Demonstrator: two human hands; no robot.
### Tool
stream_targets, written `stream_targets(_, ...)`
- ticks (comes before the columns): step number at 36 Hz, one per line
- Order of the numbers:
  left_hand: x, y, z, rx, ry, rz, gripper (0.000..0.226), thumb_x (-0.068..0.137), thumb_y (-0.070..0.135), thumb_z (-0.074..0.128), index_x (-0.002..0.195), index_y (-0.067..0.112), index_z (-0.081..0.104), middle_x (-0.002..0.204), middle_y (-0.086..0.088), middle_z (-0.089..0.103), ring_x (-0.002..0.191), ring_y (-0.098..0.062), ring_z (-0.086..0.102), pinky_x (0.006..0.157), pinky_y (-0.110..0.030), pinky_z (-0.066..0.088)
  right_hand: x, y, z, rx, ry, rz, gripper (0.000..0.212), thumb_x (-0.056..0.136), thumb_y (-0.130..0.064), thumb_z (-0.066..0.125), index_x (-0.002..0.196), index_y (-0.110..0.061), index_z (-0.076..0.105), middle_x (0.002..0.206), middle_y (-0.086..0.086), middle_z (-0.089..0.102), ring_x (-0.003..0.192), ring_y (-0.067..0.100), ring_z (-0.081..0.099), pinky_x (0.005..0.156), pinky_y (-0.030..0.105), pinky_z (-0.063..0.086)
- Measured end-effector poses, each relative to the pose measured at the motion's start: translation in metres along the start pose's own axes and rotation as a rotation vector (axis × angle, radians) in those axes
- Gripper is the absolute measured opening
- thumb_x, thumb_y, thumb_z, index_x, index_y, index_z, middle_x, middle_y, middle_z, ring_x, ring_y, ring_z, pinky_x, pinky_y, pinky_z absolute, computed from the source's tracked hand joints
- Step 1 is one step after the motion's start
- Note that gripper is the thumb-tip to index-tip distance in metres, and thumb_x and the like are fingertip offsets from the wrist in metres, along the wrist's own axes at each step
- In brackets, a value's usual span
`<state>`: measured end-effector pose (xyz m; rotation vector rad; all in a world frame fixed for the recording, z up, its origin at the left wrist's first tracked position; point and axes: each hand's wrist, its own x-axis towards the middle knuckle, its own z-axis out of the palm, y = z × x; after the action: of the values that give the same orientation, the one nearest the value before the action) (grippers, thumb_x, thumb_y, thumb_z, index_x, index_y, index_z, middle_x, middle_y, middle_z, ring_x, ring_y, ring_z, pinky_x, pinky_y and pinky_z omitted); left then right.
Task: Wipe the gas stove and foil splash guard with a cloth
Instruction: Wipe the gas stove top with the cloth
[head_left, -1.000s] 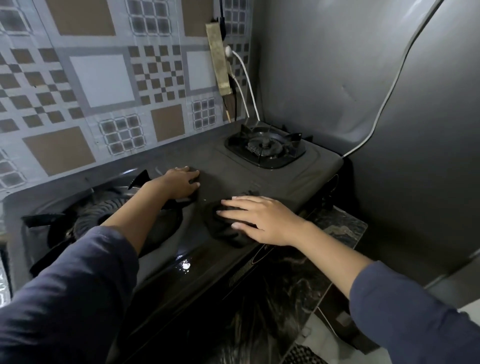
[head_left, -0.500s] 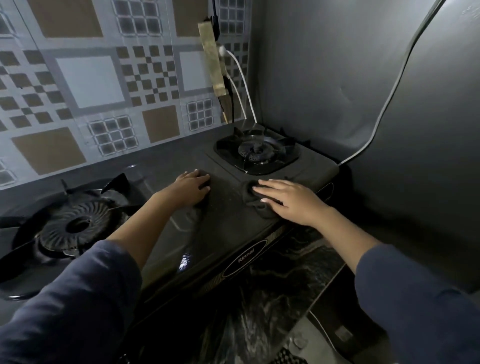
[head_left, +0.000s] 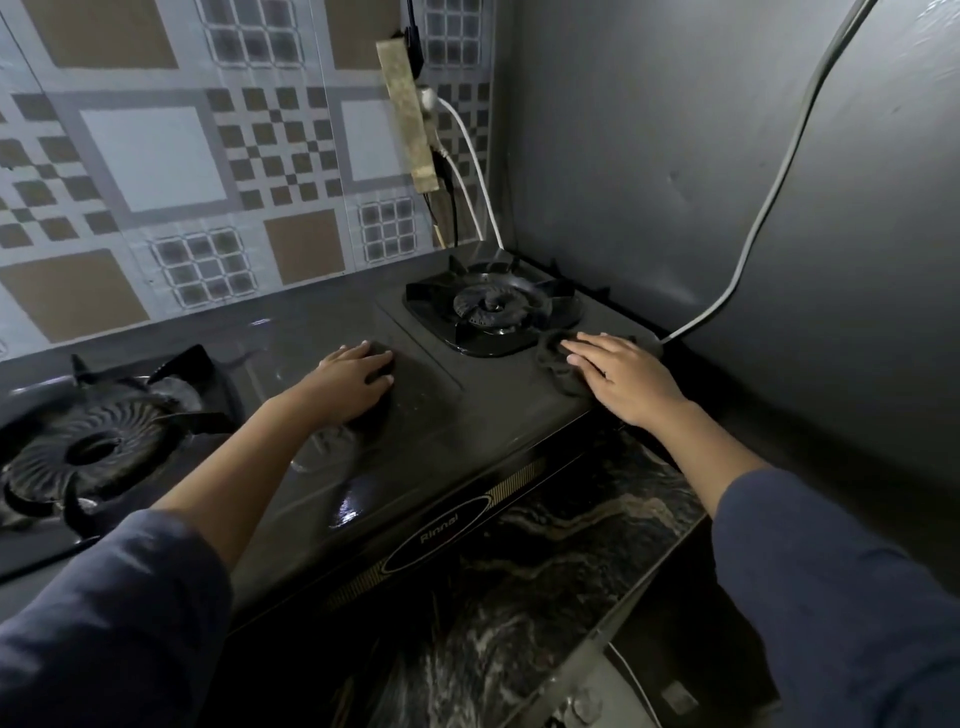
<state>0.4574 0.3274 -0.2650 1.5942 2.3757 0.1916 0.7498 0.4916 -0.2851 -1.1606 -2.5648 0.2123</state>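
Centre right: right hand, fingers flat, presses a dark cloth to the gas stove; limp and soft, it likely bunches unless palmed. Left hand rests flat, empty.

glossy black metal stove, crumpled dark cloth

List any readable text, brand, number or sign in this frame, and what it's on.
"Rinnai": on the oval badge on the front panel of the gas stove.
Nothing else can be read: the power strip on the wall shows no legible marking, and no numbers or signs are visible.
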Motion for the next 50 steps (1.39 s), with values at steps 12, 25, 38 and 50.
stream_targets(12, -0.009, 0.004, -0.001, 0.011, 0.024, 0.043, 0.048, 0.097, 0.036, 0.033, 0.144, 0.029, 0.025, 0.157, -0.001, 0.011, 0.145, -0.026, 0.006, 0.119, -0.047, 0.007, -0.001, -0.01, 0.023, 0.221, 0.314, 0.357, 0.039, 0.096, -0.032, 0.043, 0.13, -0.014, 0.054, 0.145, 0.011, 0.042, 0.138, 0.032, 0.028, 0.114, 0.04, 0.021)
stream_targets(25, -0.037, -0.001, -0.005, -0.009, -0.08, 0.201, 0.049, 0.097, 0.034, 0.037, 0.144, 0.028, 0.023, 0.157, 0.001, 0.01, 0.145, -0.021, 0.006, 0.118, -0.038, 0.006, -0.021, -0.068, 0.031, 0.414, 0.343, 0.578, 0.043, 0.098, -0.033, 0.039, 0.136, -0.016, 0.045, 0.155, 0.008, 0.021, 0.143, 0.032, 0.009, 0.116, 0.041, 0.009)
stream_targets(38, -0.083, -0.019, -0.01, -0.014, -0.146, 0.279, 0.054, 0.095, 0.038, 0.04, 0.145, 0.027, 0.022, 0.158, 0.003, 0.008, 0.146, -0.017, 0.004, 0.118, -0.036, 0.006, -0.047, -0.135, 0.044, 0.469, 0.407, 0.656, 0.041, 0.097, -0.03, 0.042, 0.135, -0.014, 0.047, 0.156, 0.01, 0.018, 0.142, 0.033, 0.013, 0.115, 0.04, 0.012)
stream_targets(50, -0.124, -0.035, 0.0, -0.013, -0.103, 0.371, 0.063, 0.09, 0.051, 0.043, 0.144, 0.028, 0.024, 0.157, 0.003, 0.012, 0.145, -0.016, 0.007, 0.119, -0.041, 0.011, -0.075, -0.195, 0.053, 0.453, 0.372, 0.639, 0.041, 0.097, -0.031, 0.042, 0.135, -0.015, 0.046, 0.156, 0.01, 0.017, 0.142, 0.031, 0.012, 0.117, 0.039, 0.009)
